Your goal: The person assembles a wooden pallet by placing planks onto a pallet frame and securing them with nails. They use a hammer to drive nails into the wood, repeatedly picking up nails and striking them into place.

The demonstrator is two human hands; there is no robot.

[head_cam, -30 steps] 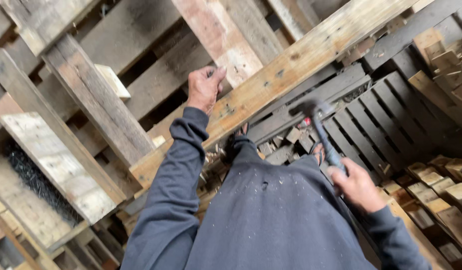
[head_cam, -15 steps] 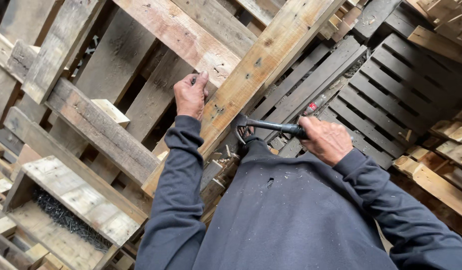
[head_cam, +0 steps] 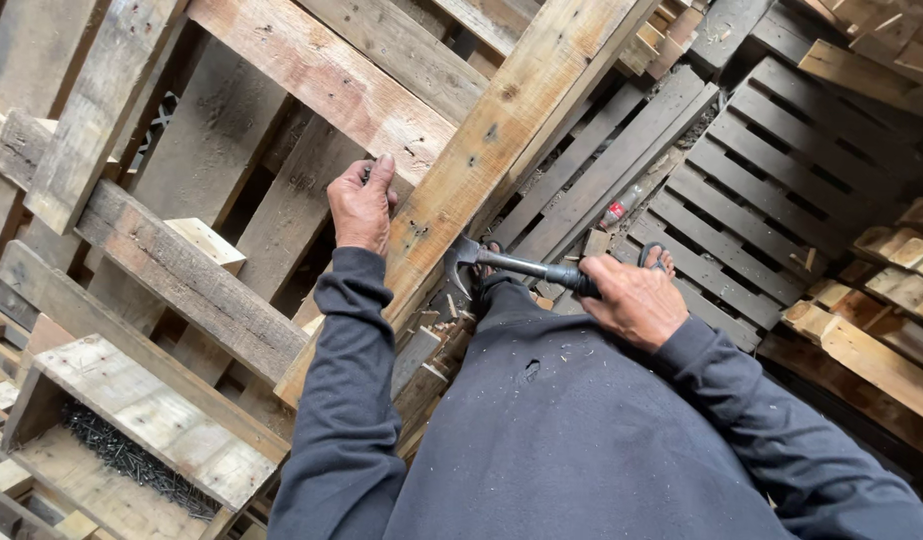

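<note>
Left hand fingers wrap upper edge of long plank, bracing it. Right hand fingers clenched round hammer handle; head touches plank's lower edge. Keep your bracing fingers clear above head; hold plank firm.

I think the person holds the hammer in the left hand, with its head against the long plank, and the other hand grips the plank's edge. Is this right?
Not quite. In the head view the hammer is in the right hand, not the left. Its head is against the long plank, and the left hand grips the plank's edge.
</note>
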